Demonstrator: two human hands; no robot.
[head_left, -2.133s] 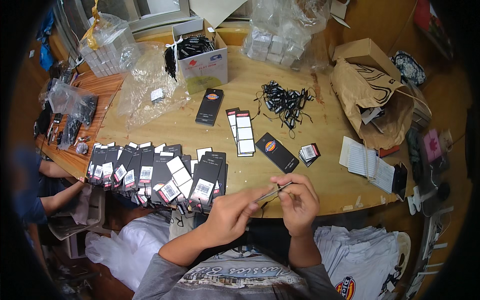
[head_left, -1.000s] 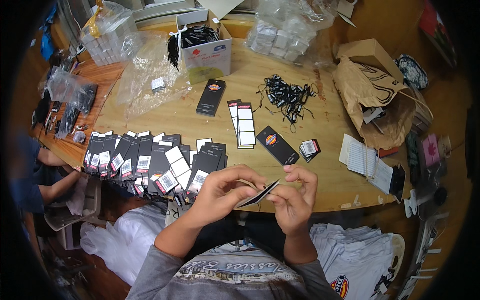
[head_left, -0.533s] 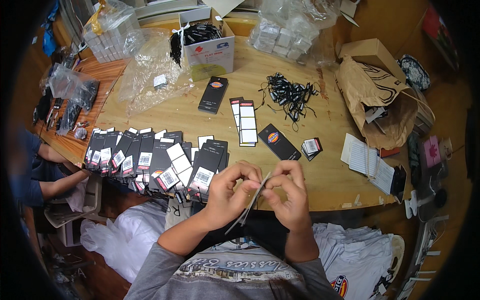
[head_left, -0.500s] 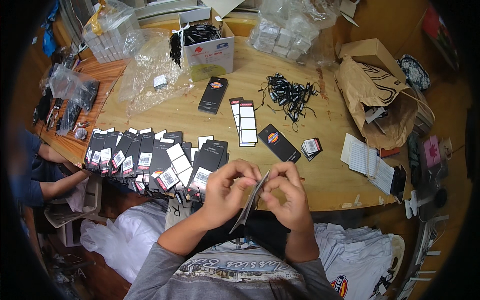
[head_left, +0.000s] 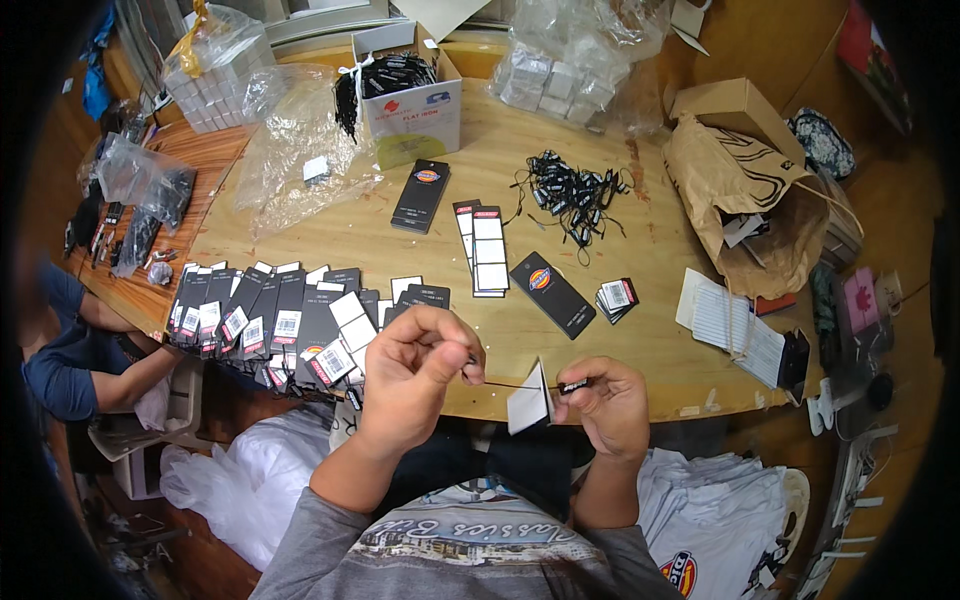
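over a wooden surface (head_left: 660, 340), the left grip (head_left: 420, 375) and right grip (head_left: 612, 405) flank a pale card (head_left: 527, 406), the right pinching a black toggle (head_left: 574, 386), the left a thin black cord (head_left: 508, 385) that seems to run through the card. steady, gentle tension would likely prevent creasing. nearby, an open paper bag (head_left: 735, 185) holds papers (head_left: 742, 230), a clear bag (head_left: 605, 30) white packets (head_left: 557, 90), a printed box (head_left: 425, 120) black strings (head_left: 398, 74).

Between the hands (head_left: 415, 372), a tag (head_left: 526, 404) is held over the near edge of the worktop (head_left: 680, 355), to the right of overlapping cards (head_left: 318, 318). Farther back, a stack of labels (head_left: 617, 293) and a heap of cords (head_left: 575, 195) are flanked by a box (head_left: 425, 128) at left and a paper bag (head_left: 712, 195) at right.
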